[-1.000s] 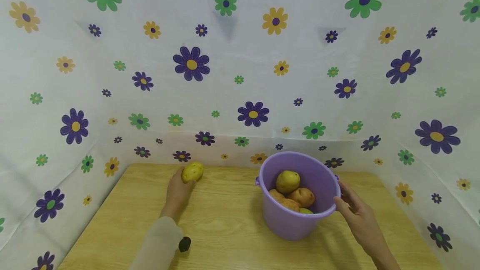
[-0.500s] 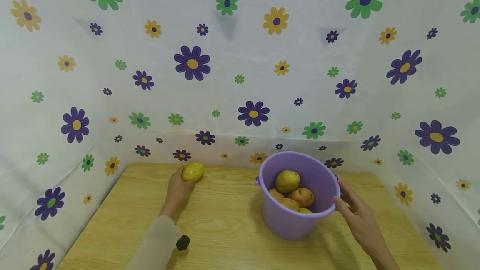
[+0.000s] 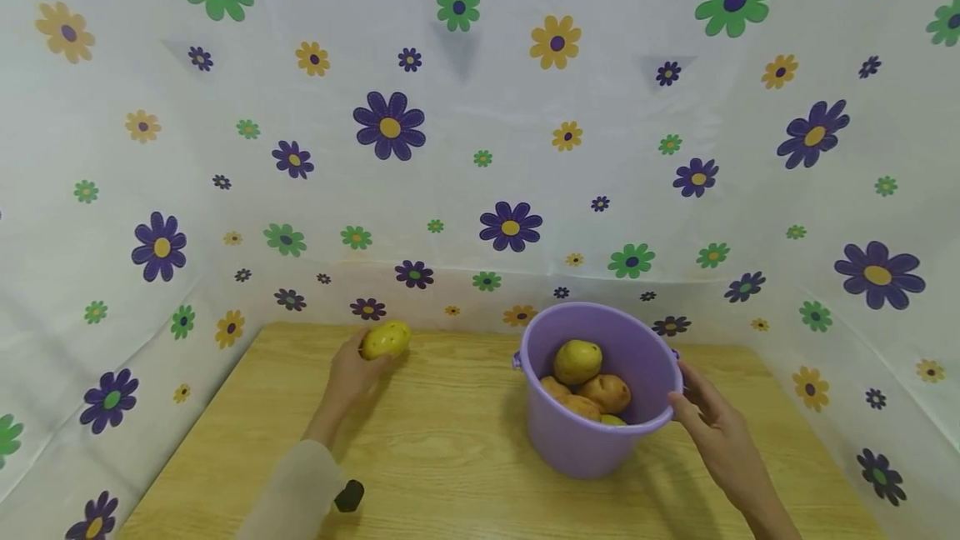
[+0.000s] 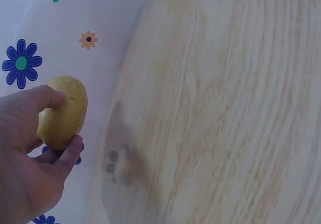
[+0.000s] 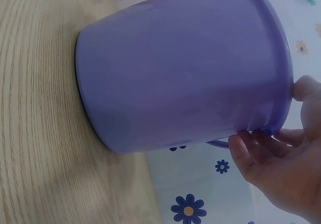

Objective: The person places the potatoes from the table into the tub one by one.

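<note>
Near the back left of the table, my left hand (image 3: 352, 377) grips a yellow potato (image 3: 386, 340). In the left wrist view the thumb lies over the potato (image 4: 64, 113) and the fingertips curl under its lower end. A lilac bucket (image 3: 581, 452) stands on the right half of the table. My right hand (image 3: 716, 432) holds its rim at the right, thumb on the near side, fingers under the edge in the right wrist view. Inside are several potatoes, with a yellow one (image 3: 577, 362) on top and brownish ones (image 3: 606, 393) below it.
The wooden table (image 3: 450, 457) is enclosed at the back and sides by a white flower-print cloth (image 3: 450, 190). A small black object (image 3: 349, 496) sits beside the left sleeve's cuff (image 3: 296, 490). The bucket's handle (image 5: 219, 143) hangs at its far side.
The left forearm and cuff have swung a little to the left, and the gripped potato has tilted slightly. The right hand stays on the bucket's rim. The head view has shifted slightly.
</note>
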